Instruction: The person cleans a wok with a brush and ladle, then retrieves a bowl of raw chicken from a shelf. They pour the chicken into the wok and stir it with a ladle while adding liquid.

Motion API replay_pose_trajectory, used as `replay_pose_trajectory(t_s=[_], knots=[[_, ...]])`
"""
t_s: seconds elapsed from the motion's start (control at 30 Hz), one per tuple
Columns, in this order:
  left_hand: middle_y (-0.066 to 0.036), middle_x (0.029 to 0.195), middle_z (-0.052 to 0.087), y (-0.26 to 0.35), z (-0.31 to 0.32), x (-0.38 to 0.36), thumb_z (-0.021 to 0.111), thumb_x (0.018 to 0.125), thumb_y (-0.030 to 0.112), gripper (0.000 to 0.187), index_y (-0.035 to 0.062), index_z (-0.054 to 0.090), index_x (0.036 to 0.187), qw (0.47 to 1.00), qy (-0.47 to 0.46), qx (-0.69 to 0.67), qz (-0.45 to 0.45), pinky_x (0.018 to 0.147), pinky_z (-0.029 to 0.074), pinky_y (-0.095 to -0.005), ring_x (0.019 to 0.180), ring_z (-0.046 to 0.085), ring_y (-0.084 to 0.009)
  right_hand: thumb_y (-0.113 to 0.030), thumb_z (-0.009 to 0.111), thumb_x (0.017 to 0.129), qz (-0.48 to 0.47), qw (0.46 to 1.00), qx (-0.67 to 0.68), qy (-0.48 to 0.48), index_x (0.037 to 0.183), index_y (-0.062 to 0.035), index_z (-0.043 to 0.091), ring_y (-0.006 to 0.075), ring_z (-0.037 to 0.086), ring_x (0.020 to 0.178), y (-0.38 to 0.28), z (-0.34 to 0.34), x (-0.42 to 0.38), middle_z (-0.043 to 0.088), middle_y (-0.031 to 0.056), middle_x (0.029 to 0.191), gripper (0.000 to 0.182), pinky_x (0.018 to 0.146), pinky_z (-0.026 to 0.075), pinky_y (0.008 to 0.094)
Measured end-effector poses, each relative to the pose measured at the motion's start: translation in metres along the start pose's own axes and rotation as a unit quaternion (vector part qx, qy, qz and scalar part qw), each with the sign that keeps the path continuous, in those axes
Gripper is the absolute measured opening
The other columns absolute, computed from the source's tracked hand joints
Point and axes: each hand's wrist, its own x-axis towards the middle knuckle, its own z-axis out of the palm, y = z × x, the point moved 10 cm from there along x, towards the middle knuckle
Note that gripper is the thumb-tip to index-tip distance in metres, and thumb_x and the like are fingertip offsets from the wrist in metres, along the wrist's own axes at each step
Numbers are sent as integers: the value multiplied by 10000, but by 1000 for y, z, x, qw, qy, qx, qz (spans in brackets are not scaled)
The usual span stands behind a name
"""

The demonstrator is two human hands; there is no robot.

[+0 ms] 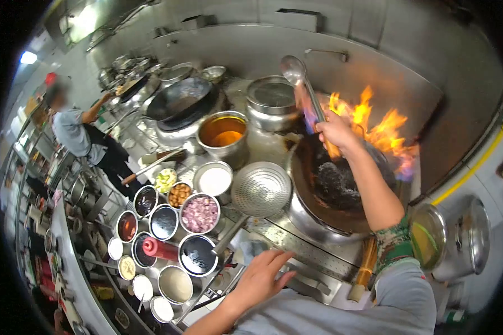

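My right hand [336, 133] is wrapped round the handle of a metal ladle [294, 70], whose bowl points up and away above the stove. Below my right forearm sits a large dark wok [310, 184], with flames [374, 120] rising along its far right side. Dark contents lie in the wok, partly hidden by my arm. My left hand [264, 272] holds nothing; its fingers are spread near the stove's front edge, by a grey cloth [250, 248] and the handle of a round perforated strainer [261, 188].
Pots of sauces, chopped onion [199, 214] and a red squeeze bottle [161, 249] stand at left. A pot of orange liquid [223, 134], a lidded pot [272, 95] and another wok [179, 100] stand behind. A co-worker [75, 131] is at far left; metal basins [469, 234] are at right.
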Motion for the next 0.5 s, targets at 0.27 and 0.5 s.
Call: replay_pose_trajectory(t_s=[0.27,0.5], knots=[[-198,1112,670,-80,-102,-205,674,892,133,329,19,620,1197,908,232,41,-346,889,505,-409,1030,647,-334,-68,565,774,12,988,-125,92,897,105,616,305,675,692,88,114,202,667,215,813,218,591,497,462],[-197,1141,678,-99,-117,-308,644,938,182,342,-31,626,1205,818,282,64,-498,867,507,-360,1036,654,-278,33,462,829,111,696,708,-39,699,-37,456,175,555,555,39,123,199,506,57,625,148,523,483,280]])
